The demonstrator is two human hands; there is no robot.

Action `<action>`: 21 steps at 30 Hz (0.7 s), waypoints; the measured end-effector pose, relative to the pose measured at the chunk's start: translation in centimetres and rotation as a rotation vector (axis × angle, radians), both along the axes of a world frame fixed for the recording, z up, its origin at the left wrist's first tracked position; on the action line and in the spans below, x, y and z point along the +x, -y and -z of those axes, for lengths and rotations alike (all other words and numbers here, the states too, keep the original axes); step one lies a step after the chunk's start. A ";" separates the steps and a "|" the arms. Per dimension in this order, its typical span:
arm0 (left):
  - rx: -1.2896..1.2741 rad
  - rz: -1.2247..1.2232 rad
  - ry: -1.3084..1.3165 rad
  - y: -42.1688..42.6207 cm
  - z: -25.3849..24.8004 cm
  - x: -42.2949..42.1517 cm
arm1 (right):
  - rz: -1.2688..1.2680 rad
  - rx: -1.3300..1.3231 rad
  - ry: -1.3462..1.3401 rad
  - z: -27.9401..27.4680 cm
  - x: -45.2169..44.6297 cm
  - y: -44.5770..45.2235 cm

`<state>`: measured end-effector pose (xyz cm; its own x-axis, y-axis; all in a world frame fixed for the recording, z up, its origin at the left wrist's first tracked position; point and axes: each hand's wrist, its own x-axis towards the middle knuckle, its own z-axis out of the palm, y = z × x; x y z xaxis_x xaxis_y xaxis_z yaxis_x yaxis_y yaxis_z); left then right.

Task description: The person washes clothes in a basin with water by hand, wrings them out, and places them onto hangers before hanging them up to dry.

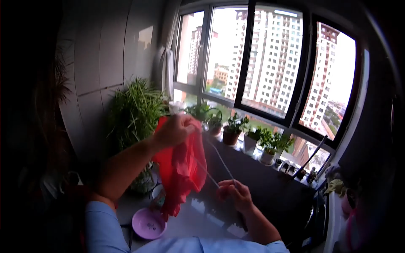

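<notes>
Red cloth [181, 166] hangs in folds in front of me, its upper edge pinched in my left hand [180, 128], whose fingers are closed. A thin grey hanger [221, 160] slants down from beside the cloth toward my right hand [236, 194]. The fingers of my right hand are closed round the hanger's lower end. Part of the hanger is hidden behind or inside the cloth.
Below the cloth a pink basin [149, 223] stands on the floor. A large leafy plant [137, 111] is at the left. Potted plants [232, 130] line the windowsill under the windows. A dark stick [312, 156] leans at the right.
</notes>
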<state>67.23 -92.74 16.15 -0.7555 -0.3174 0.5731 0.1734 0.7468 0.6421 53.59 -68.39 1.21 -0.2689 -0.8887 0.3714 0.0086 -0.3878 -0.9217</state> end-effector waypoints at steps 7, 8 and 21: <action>-0.880 -0.146 -0.239 0.6 -5.4 3.4 | -0.102 -0.184 -0.062 -1.1 -1.9 -1.1; -0.851 -0.089 -0.189 2.1 -5.4 3.3 | -0.126 -0.201 -0.065 -1.5 -2.1 -1.2; -0.622 -0.432 -0.038 0.2 -3.7 2.0 | 0.160 -0.161 0.213 5.0 -1.7 2.9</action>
<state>69.27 -92.95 19.90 -0.6131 -0.1906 0.7666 -0.2034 0.9758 0.0799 51.89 -71.28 -3.79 -0.4880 -0.7627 0.4244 0.1219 -0.5410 -0.8321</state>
